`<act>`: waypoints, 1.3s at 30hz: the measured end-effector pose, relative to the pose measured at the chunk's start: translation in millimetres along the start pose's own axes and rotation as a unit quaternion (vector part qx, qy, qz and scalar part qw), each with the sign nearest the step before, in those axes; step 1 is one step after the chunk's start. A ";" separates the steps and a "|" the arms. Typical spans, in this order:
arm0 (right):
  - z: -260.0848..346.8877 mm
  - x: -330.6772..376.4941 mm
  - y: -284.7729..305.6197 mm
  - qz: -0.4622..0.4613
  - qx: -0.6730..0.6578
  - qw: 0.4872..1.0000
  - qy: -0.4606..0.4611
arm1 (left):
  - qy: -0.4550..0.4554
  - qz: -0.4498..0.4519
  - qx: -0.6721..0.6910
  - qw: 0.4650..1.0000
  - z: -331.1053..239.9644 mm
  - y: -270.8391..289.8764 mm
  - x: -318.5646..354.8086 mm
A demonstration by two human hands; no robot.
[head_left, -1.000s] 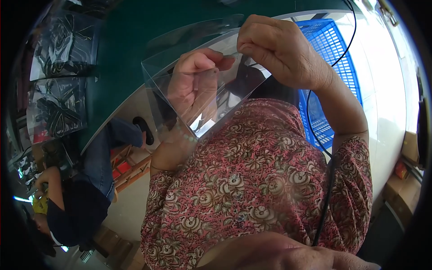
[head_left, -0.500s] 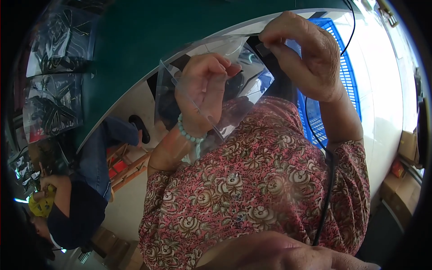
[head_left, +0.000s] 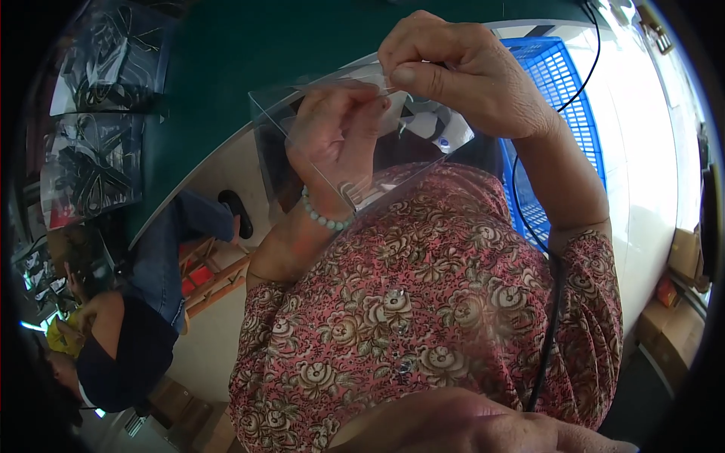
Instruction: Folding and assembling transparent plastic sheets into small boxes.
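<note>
Close to the green table's edge, a clear plastic bag (head_left: 400, 147) hangs between my two hands. My right hand (head_left: 472, 79) pinches its upper edge between thumb and bent fingers. Seen through the plastic, my left hand (head_left: 332, 136) has its fingers curled, with the fingertips and thumb meeting at the bag's edge just beside my right fingers. A pale green bead bracelet (head_left: 325, 220) circles my left wrist. No contents can be made out inside the bag.
The dark green table (head_left: 226, 68) spans the far side. Clear bags with coiled black cables (head_left: 94, 162) lie at its left. A blue plastic basket (head_left: 559, 75) stands beyond my right arm, crossed by a black cable (head_left: 585, 83). A person in dark clothes (head_left: 128, 347) sits at the left.
My right hand has moved left, toward my left hand, and its fingers have closed tighter on the bag's edge. The left fingers now pinch together; the bag has shifted slightly.
</note>
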State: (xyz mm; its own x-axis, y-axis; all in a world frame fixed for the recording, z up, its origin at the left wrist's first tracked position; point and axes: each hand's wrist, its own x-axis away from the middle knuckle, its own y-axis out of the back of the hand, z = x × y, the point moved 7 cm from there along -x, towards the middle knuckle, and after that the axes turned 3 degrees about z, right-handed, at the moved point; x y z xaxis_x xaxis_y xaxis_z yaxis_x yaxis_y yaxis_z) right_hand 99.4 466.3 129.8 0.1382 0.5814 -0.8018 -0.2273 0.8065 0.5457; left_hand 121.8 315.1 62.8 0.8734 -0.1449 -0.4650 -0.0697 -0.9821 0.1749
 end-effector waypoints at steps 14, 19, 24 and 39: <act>4.5 -4.0 -5.0 0.001 -0.037 0.992 -0.118 | 0.114 0.016 0.320 0.940 14.4 -2.8 9.9; 1.1 5.4 -16.9 -0.008 -0.072 0.911 -0.407 | 0.105 0.003 0.472 0.875 20.9 -5.0 5.2; 2.1 15.0 -11.3 0.018 -0.155 0.940 -0.303 | 0.064 -0.010 0.423 0.904 14.7 -7.0 9.8; -0.2 27.8 -17.7 -0.033 -0.071 0.932 -0.353 | 0.080 -0.012 0.300 0.951 8.9 -17.0 15.2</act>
State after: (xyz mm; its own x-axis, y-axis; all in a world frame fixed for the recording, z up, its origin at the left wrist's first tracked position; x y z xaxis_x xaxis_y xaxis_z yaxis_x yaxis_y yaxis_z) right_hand 107.1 468.1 97.8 0.7449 0.4966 -0.4456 -0.3137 0.8501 0.4230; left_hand 132.0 328.5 45.0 0.9370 -0.1491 -0.3160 -0.2695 -0.8839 -0.3821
